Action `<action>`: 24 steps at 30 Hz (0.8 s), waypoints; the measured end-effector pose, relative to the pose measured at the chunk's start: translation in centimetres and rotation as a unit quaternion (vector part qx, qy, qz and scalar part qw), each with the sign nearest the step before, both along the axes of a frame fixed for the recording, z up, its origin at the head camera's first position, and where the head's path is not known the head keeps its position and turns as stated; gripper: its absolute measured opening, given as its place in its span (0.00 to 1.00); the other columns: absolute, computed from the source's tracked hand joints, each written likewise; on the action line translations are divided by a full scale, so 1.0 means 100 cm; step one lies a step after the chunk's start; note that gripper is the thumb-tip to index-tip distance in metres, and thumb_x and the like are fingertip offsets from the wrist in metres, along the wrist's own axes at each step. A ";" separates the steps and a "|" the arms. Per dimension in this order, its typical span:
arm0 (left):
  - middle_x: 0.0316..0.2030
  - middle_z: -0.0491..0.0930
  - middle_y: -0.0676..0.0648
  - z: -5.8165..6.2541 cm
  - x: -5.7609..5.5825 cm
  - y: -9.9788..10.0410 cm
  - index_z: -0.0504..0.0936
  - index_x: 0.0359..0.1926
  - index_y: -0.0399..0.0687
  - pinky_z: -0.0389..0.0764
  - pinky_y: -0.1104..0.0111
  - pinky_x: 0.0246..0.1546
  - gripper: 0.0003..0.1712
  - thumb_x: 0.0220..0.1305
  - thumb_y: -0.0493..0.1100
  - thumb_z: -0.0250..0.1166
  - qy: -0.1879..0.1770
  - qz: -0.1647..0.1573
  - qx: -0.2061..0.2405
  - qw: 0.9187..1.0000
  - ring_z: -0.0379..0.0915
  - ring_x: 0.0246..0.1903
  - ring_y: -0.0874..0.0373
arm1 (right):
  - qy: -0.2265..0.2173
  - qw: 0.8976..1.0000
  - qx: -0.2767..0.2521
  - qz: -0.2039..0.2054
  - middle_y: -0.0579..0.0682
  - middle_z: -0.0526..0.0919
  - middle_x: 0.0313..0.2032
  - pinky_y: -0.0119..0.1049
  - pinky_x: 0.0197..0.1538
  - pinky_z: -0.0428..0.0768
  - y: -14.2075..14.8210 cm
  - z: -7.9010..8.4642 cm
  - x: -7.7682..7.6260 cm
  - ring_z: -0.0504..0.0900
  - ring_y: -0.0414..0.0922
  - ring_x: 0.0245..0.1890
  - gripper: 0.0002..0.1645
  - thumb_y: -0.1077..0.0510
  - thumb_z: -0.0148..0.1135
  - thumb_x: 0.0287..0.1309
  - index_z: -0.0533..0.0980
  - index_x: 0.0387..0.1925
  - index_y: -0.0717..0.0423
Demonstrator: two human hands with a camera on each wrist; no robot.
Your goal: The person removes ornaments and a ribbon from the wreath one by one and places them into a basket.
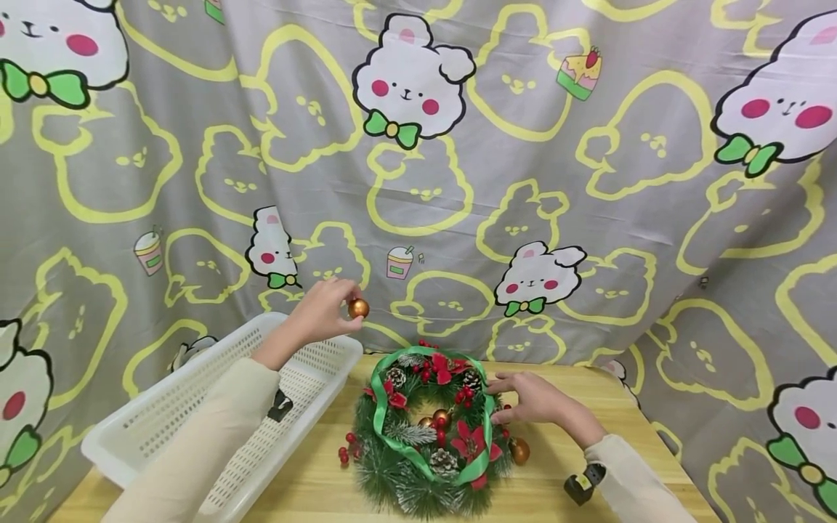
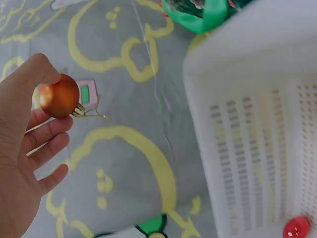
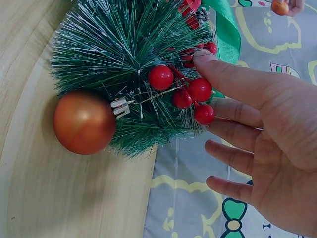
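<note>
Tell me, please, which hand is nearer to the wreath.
The right. The right hand is at the right edge of the wreath; the left hand is raised to its left, apart from it, holding a copper ball.

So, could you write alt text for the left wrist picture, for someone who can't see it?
A left hand holds a copper-coloured ball ornament in front of grey fabric with yellow outlines. At right is a white slotted basket with a shiny red object inside; green ribbon peeks in at top.

Shiny copper bauble (image 1: pixel 358 309) held aloft, red-berried green wreath (image 1: pixel 412 434) lying flat
</note>
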State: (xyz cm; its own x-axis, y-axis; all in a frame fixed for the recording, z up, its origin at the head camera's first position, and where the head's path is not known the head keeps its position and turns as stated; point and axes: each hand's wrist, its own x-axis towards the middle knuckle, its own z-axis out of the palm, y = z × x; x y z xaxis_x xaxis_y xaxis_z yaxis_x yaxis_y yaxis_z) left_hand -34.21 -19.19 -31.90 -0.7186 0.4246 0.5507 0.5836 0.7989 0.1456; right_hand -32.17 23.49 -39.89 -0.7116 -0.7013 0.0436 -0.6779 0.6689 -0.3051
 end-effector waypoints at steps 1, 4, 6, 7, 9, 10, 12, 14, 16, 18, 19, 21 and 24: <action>0.34 0.83 0.50 -0.001 0.000 -0.004 0.80 0.40 0.47 0.74 0.56 0.43 0.15 0.53 0.44 0.73 0.001 0.003 0.002 1.000 0.76 0.36 0.51 | -0.001 1.000 -0.001 -0.002 0.63 0.81 0.61 0.63 0.61 0.75 0.000 0.000 0.000 0.72 0.67 0.67 0.35 0.41 0.74 0.56 0.82 0.58 0.59; 0.34 0.82 0.50 -0.006 0.001 -0.014 0.79 0.40 0.47 0.74 0.55 0.43 0.15 0.53 0.45 0.73 -0.001 0.018 0.004 1.000 0.75 0.37 0.50 | 0.000 1.000 -0.001 -0.004 0.64 0.81 0.61 0.63 0.61 0.75 0.001 0.000 0.000 0.73 0.67 0.67 0.35 0.41 0.74 0.56 0.82 0.58 0.59; 0.34 0.82 0.50 -0.011 0.001 -0.022 0.79 0.40 0.47 0.72 0.56 0.42 0.15 0.54 0.45 0.73 -0.007 0.032 0.004 0.999 0.73 0.37 0.51 | 0.001 1.000 0.000 -0.004 0.63 0.81 0.61 0.63 0.62 0.74 0.001 0.000 -0.001 0.73 0.67 0.67 0.35 0.41 0.74 0.56 0.82 0.58 0.59; 0.34 0.82 0.49 -0.013 0.001 -0.026 0.79 0.40 0.46 0.72 0.57 0.41 0.15 0.54 0.45 0.73 -0.009 0.037 0.004 0.999 0.73 0.37 0.51 | 0.001 1.000 0.001 -0.004 0.64 0.80 0.62 0.63 0.62 0.74 0.000 0.000 -0.001 0.73 0.67 0.67 0.35 0.41 0.74 0.56 0.82 0.58 0.59; 0.34 0.81 0.49 -0.019 0.001 -0.034 0.79 0.40 0.45 0.72 0.58 0.40 0.15 0.54 0.45 0.72 -0.011 0.048 0.005 0.999 0.71 0.36 0.52 | -0.001 1.000 0.002 -0.003 0.64 0.80 0.62 0.63 0.61 0.74 0.000 -0.001 -0.001 0.73 0.68 0.67 0.35 0.41 0.74 0.56 0.82 0.58 0.59; 0.34 0.81 0.48 -0.022 0.000 -0.038 0.79 0.40 0.45 0.72 0.58 0.39 0.15 0.54 0.45 0.73 -0.010 0.052 0.006 0.999 0.71 0.35 0.52 | -0.002 1.000 0.002 -0.003 0.65 0.80 0.62 0.63 0.61 0.74 0.000 -0.001 0.000 0.73 0.67 0.67 0.35 0.41 0.74 0.56 0.82 0.58 0.59; 0.34 0.80 0.48 -0.029 -0.001 -0.046 0.79 0.39 0.44 0.72 0.59 0.39 0.15 0.55 0.45 0.72 -0.001 0.059 0.007 0.998 0.71 0.35 0.52 | -0.003 1.000 0.001 -0.003 0.66 0.79 0.62 0.63 0.61 0.75 0.000 -0.001 0.000 0.73 0.67 0.66 0.35 0.42 0.74 0.56 0.82 0.58 0.59; 0.33 0.79 0.46 -0.035 -0.003 -0.054 0.79 0.38 0.43 0.72 0.59 0.38 0.15 0.54 0.45 0.73 0.014 0.064 0.011 0.998 0.70 0.35 0.51 | -0.002 1.000 0.000 -0.001 0.66 0.79 0.62 0.63 0.61 0.75 0.000 -0.001 0.000 0.73 0.67 0.66 0.35 0.41 0.74 0.56 0.82 0.58 0.59; 0.33 0.78 0.45 -0.041 -0.005 -0.062 0.78 0.38 0.41 0.72 0.59 0.38 0.16 0.54 0.44 0.73 0.037 0.068 0.012 0.997 0.70 0.35 0.50 | 0.000 1.000 0.000 -0.001 0.66 0.79 0.62 0.63 0.60 0.75 0.000 -0.001 0.001 0.74 0.67 0.66 0.34 0.41 0.74 0.56 0.82 0.58 0.58; 0.33 0.77 0.43 -0.047 -0.006 -0.069 0.78 0.38 0.39 0.72 0.58 0.38 0.17 0.54 0.44 0.73 0.054 0.077 0.010 0.996 0.69 0.35 0.49 | 0.002 1.000 0.001 0.000 0.66 0.79 0.62 0.63 0.60 0.75 0.000 -0.001 0.000 0.74 0.67 0.66 0.34 0.41 0.74 0.56 0.82 0.58 0.58; 0.34 0.77 0.42 -0.050 -0.007 -0.073 0.78 0.38 0.38 0.72 0.56 0.39 0.18 0.53 0.44 0.73 0.061 0.083 0.008 0.995 0.69 0.36 0.48 | 0.002 1.000 0.001 0.000 0.66 0.80 0.62 0.63 0.60 0.75 0.000 -0.002 0.000 0.74 0.67 0.66 0.34 0.40 0.74 0.56 0.82 0.58 0.58; 0.34 0.76 0.41 -0.056 -0.007 -0.079 0.78 0.39 0.37 0.72 0.54 0.40 0.19 0.54 0.45 0.73 0.070 0.099 0.002 0.993 0.69 0.36 0.46 | 0.004 1.000 0.002 0.000 0.65 0.80 0.62 0.64 0.60 0.75 0.000 -0.002 0.000 0.74 0.67 0.66 0.34 0.40 0.74 0.56 0.82 0.58 0.57; 0.35 0.75 0.40 -0.063 -0.007 -0.087 0.77 0.39 0.36 0.72 0.52 0.39 0.21 0.54 0.47 0.73 0.068 0.128 -0.007 0.989 0.70 0.38 0.43 | 0.006 1.000 0.002 0.000 0.64 0.81 0.61 0.64 0.61 0.75 0.000 -0.001 0.000 0.73 0.67 0.66 0.34 0.40 0.74 0.56 0.82 0.58 0.57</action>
State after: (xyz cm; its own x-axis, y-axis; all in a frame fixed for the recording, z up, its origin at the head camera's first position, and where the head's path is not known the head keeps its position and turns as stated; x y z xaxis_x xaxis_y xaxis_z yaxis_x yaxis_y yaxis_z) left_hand -34.92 -27.89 -38.22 -0.7237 0.2467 0.6445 0.3756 0.9243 0.0680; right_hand -32.22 23.45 -40.03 -0.7105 -0.7020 0.0487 -0.6818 0.6695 -0.2948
